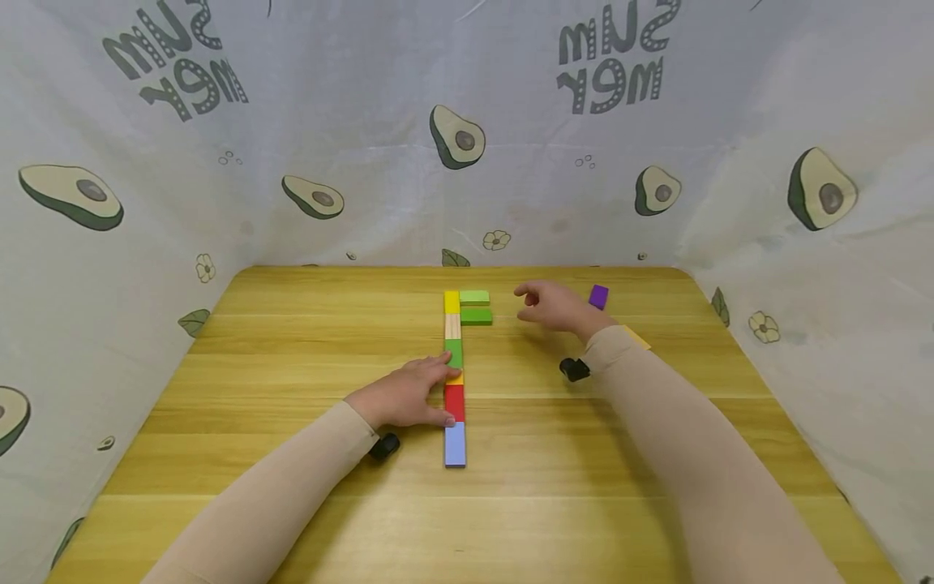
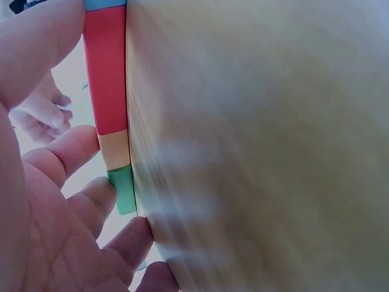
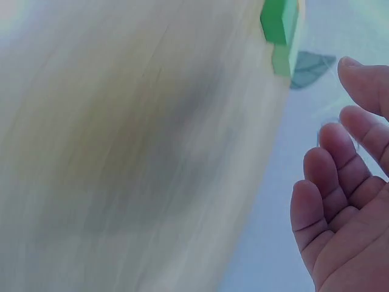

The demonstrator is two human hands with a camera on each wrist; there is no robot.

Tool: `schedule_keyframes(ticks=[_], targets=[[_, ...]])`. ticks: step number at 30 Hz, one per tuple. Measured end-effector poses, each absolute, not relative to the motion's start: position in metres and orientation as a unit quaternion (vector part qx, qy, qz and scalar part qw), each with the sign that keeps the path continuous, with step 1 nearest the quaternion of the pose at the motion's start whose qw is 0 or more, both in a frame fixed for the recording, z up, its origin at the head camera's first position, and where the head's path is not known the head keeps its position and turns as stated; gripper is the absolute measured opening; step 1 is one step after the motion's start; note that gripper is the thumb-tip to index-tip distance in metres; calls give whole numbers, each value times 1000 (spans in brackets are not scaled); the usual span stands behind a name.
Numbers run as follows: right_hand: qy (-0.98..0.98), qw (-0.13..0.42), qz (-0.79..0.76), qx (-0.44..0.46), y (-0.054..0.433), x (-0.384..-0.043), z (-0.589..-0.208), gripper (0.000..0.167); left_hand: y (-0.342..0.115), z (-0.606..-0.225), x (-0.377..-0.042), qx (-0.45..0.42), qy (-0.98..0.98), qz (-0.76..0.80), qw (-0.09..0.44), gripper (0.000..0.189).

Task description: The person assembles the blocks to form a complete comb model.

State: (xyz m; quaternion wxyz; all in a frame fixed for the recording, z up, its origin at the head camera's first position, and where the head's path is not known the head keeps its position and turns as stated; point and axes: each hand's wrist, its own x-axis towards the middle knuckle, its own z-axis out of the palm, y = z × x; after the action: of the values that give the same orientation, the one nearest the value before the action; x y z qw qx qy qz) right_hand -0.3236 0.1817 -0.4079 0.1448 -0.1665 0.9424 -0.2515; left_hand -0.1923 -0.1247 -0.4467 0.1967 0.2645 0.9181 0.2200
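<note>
A straight row of flat blocks runs away from me down the middle of the table. It holds a blue block (image 1: pixel 455 446), a red block (image 1: pixel 455 403), an orange block (image 1: pixel 456 379), a green block (image 1: pixel 453 351), a pale wood block (image 1: pixel 452 326) and a yellow block (image 1: pixel 452 302). My left hand (image 1: pixel 409 393) rests against its left side, thumb by the red-blue joint, fingertips on the orange and green blocks. Light green (image 1: pixel 474 298) and darker green (image 1: pixel 477 317) blocks stick out rightward at the far end. Right of these, my right hand (image 1: pixel 556 307) hovers with loosely bent fingers, holding nothing.
A purple block (image 1: pixel 598 296) lies just beyond my right wrist. Partly hidden by the right sleeve (image 1: pixel 642 405) is a yellow-orange block (image 1: pixel 638 337). A white curtain printed with avocados (image 1: pixel 457 138) surrounds the wooden table (image 1: pixel 292 324) at the back and sides.
</note>
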Motion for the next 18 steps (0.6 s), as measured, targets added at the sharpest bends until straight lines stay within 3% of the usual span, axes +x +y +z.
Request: schedule_keyframes(ticks=[18], targets=[[962,107,-221,-122,304,-282,-408,58,-122,-447,-191,265,916,226,198,81]])
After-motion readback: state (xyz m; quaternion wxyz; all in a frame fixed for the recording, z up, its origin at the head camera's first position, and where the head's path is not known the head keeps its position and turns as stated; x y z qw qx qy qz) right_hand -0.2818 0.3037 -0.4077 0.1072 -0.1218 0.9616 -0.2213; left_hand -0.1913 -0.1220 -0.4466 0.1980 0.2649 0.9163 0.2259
